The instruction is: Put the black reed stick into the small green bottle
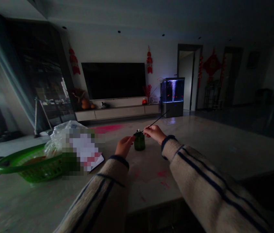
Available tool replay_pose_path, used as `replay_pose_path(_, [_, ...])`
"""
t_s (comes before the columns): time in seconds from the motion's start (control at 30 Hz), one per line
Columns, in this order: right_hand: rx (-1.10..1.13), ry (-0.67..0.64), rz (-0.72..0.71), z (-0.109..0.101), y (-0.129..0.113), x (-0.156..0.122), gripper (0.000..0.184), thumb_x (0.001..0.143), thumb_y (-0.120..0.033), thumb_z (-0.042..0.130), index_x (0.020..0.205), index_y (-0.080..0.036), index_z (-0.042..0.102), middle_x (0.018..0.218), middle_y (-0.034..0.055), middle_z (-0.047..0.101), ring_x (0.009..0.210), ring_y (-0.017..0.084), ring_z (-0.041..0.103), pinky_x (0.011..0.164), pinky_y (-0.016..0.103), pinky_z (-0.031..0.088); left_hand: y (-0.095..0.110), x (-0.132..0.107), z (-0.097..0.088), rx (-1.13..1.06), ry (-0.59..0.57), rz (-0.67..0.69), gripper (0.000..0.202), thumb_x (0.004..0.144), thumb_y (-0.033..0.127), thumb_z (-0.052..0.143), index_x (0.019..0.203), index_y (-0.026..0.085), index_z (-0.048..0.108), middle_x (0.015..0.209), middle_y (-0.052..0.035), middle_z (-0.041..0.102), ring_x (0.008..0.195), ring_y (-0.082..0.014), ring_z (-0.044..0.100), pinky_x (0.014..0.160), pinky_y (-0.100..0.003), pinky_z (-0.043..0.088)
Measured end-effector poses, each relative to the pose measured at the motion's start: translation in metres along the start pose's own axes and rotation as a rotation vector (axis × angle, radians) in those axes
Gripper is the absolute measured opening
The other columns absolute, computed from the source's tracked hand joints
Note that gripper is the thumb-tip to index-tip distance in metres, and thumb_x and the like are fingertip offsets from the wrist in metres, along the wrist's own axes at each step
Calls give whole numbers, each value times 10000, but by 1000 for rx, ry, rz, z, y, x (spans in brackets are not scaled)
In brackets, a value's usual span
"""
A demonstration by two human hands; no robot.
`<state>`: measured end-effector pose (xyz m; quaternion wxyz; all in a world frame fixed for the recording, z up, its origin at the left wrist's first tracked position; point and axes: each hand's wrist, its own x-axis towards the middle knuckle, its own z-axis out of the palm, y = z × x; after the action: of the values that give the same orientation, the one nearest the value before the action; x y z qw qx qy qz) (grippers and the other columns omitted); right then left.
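Note:
A small dark green bottle (140, 143) stands upright on the light-coloured table, with something small and white at its mouth. My left hand (124, 146) is closed at the bottle's left side, its fingertips against it near the top. In a pinch, my right hand (154, 133) holds a thin dark stick (160, 117) just right of the bottle's mouth. The stick slants up and away to the right, and its lower end comes close to the mouth. Whether that end touches the bottle, I cannot tell in the dim light.
To the left stands a green plastic basket (40, 174) with a clear plastic bag (65, 131) in it. A partly blurred white sheet or packet (85, 150) lies beside it. Pink stains (162, 173) mark the tabletop (205, 145). Farther off are a television (114, 81) and a lit fish tank (173, 90).

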<state>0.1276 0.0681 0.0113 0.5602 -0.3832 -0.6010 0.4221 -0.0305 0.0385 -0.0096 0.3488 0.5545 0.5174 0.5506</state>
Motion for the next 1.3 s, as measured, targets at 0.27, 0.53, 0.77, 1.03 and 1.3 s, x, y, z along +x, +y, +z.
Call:
replay_pose_path(0.27, [171, -81, 109, 3, -4, -7, 67, 683, -126, 529, 629, -140, 566, 541, -26, 591, 474, 47, 519, 519, 158, 438, -1, 1, -2, 12, -37, 84, 449, 542, 547, 637, 742, 146, 644, 745, -54, 638, 700, -147, 558, 621, -233, 396])
replay_pose_path(0.53, [304, -117, 139, 2, -5, -8, 61, 683, -156, 545, 622, -149, 549, 587, -18, 593, 473, 54, 527, 501, 177, 444, 4, -5, -1, 237, -108, 180, 425, 609, 507, 569, 753, 121, 673, 697, -41, 647, 691, -154, 563, 643, -251, 389])
replay_pose_path(0.77, [615, 80, 23, -20, -15, 5, 78, 643, -178, 623, 658, -162, 548, 515, -55, 539, 434, 51, 485, 504, 201, 462, 9, -12, 1, 320, -170, 207, 358, 630, 455, 561, 741, 135, 675, 679, -26, 650, 679, -145, 570, 642, -244, 395])
replay_pose_path(1.03, [659, 187, -11, -46, -13, 13, 46, 663, -130, 632, 678, -139, 588, 544, -28, 585, 499, 58, 549, 531, 182, 476, 7, -9, 1, 301, -120, 184, 366, 604, 461, 580, 751, 137, 668, 694, -26, 656, 709, -160, 580, 659, -248, 404])
replay_pose_path(1.3, [698, 298, -118, -45, -17, 13, 61, 670, -125, 639, 661, -137, 579, 562, -19, 609, 555, 79, 593, 659, 232, 517, -1, 1, -2, 88, 19, 136, 441, 575, 491, 593, 831, 136, 641, 792, -70, 657, 741, -170, 590, 635, -265, 434])
